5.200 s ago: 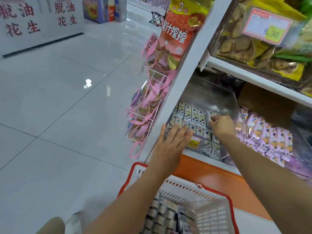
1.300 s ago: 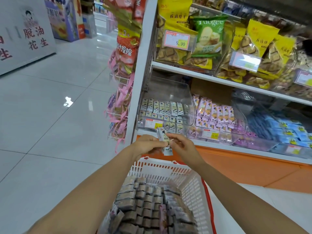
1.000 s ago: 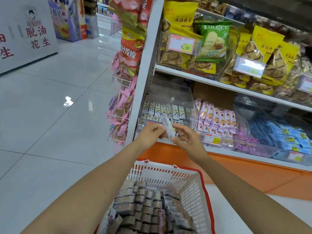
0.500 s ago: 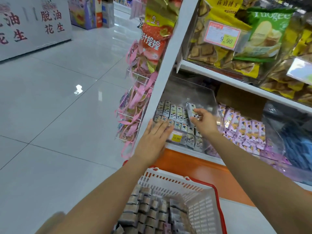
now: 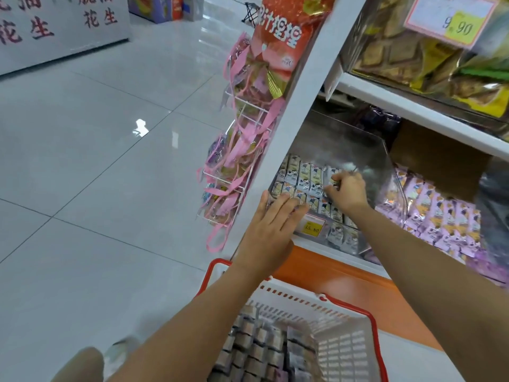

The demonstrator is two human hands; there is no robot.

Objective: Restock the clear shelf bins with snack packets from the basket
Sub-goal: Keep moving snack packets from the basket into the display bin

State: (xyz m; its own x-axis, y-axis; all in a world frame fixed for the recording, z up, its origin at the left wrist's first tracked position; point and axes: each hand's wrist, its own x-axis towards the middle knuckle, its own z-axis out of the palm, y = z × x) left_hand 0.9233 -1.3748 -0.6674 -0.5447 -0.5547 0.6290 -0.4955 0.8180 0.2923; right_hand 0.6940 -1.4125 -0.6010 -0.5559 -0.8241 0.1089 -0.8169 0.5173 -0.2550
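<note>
Single head view angled down, close over bin (image 5: 358,150) and basket (image 5: 349,351)

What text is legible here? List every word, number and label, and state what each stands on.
"花生": red characters, twice, on the white signboard; the row above is cut off.
"汁捏捏": white characters on the red hanging bag; first character cropped.
"9.90": price tag above the upper shelf.
"15.80": yellow price label on the clear bin.
Print on the snack packets and purple packets: too small to read.
</note>
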